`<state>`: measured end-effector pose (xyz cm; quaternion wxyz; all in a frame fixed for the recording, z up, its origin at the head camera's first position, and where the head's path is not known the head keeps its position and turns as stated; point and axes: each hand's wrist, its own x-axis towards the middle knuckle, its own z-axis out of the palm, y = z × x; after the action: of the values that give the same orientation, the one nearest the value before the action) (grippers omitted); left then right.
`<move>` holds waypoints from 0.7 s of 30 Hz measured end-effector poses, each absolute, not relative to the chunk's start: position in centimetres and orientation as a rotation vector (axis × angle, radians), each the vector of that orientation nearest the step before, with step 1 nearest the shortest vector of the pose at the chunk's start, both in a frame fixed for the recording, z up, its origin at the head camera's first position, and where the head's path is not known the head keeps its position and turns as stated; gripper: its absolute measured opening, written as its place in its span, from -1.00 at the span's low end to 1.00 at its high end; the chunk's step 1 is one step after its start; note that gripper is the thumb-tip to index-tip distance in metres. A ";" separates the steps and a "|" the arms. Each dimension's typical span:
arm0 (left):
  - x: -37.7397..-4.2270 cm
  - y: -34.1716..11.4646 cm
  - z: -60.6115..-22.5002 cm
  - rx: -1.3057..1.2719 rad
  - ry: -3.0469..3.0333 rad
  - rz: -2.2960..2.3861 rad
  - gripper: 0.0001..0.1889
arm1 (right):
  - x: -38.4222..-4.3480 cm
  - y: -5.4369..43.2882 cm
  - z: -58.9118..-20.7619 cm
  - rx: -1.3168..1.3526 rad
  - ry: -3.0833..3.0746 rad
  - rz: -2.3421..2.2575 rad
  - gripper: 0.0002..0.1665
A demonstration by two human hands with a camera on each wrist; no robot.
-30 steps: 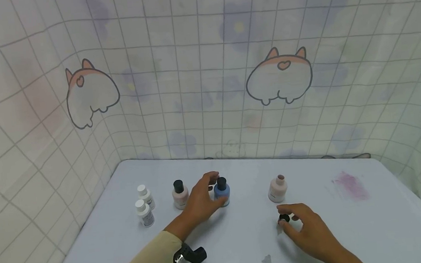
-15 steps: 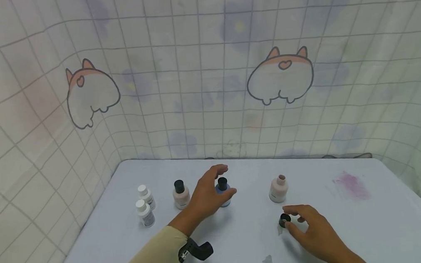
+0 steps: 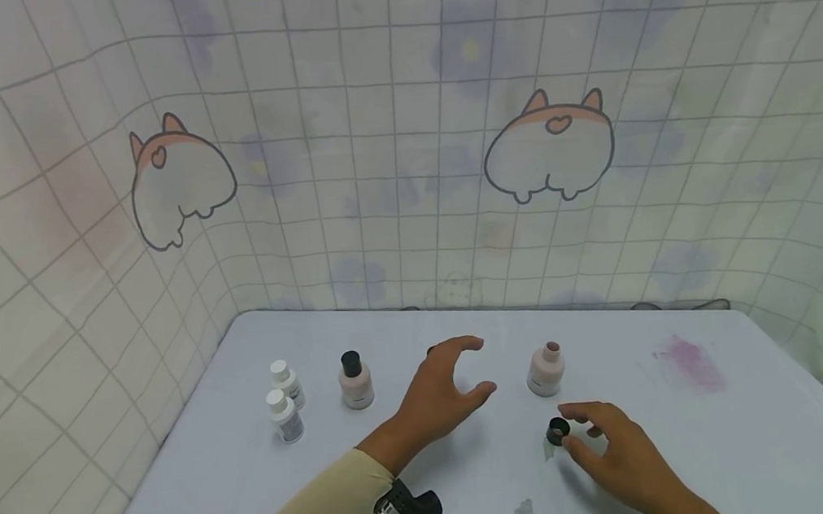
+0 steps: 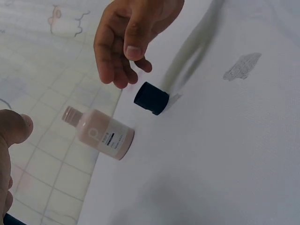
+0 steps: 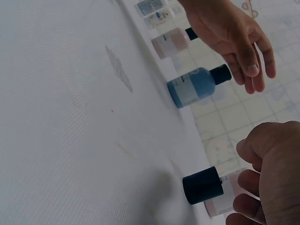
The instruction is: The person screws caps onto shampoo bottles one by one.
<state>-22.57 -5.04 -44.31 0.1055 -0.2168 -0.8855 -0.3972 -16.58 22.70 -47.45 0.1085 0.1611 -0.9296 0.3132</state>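
Note:
A pale pink bottle (image 3: pixel 545 373) stands uncapped on the white table, its bare neck upward. In front of it sits its loose black cap (image 4: pixel 151 98), hollow end up in the head view. My right hand (image 3: pixel 618 458) is just beside the cap, thumb and fingers spread apart, holding nothing. My left hand (image 3: pixel 433 395) is over the table left of the uncapped bottle, fingers and thumb wide apart. Behind that hand a blue bottle (image 5: pixel 192 88) with a black cap is mostly hidden in the head view; the right wrist view shows it upright.
Another pink bottle (image 3: pixel 357 386) with a black cap stands to the left. Farther left are two small white bottles (image 3: pixel 288 421). A pink stain (image 3: pixel 690 363) marks the table (image 3: pixel 786 420) at right, and a grey patch (image 3: pixel 524 513) lies near the front. Patterned cloth hangs behind.
My left hand has let go of the blue bottle and moved right toward the uncapped bottle. My right hand's fingers have come off the black cap, leaving it on the table.

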 end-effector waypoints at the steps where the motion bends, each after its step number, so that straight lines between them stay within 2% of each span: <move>1: -22.6 -4.8 -44.5 -0.646 -2.620 -1.151 -0.38 | -16.6 22.7 -47.5 0.469 -2.739 0.922 -0.50; 9: -22.7 -3.6 -45.3 -0.751 -2.662 -1.076 -0.41 | -16.9 22.9 -48.0 0.486 -2.745 0.912 -0.49; 21: -24.3 -2.2 -46.8 -0.700 -2.755 -1.228 -0.39 | -17.2 23.2 -48.0 0.439 -2.801 0.920 -0.49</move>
<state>-24.33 -2.18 -46.78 0.0227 -0.2259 -0.8895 -0.3965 -17.16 23.18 -48.02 0.0806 0.1467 -0.9366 0.3078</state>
